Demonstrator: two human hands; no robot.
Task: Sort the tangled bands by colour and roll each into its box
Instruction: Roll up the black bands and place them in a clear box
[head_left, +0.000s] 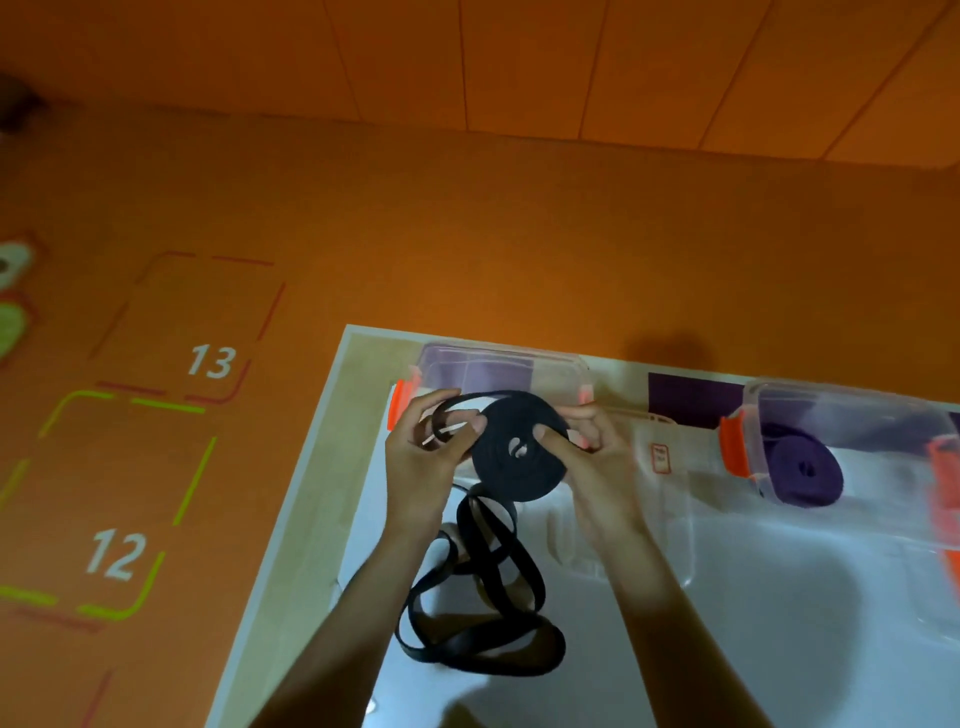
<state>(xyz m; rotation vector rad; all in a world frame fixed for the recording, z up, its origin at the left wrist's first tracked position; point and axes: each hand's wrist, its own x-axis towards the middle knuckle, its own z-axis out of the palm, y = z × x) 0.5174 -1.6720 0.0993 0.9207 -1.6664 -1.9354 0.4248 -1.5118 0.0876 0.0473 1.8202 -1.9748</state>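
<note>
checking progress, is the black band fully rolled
Partly: left hand and right hand grip a black band coil; its loose tail lies looped on the table.

On the white counter stand a clear left box and a clear right box holding a purple roll. A black band lies in loose loops nearer.

The black band looks like matt rubber, its loose loops faintly shiny. The purple band is matt too. The box is clear glossy plastic with opaque orange clips. The worktop shows pale wood-look edging and a smooth white sheet.
</note>
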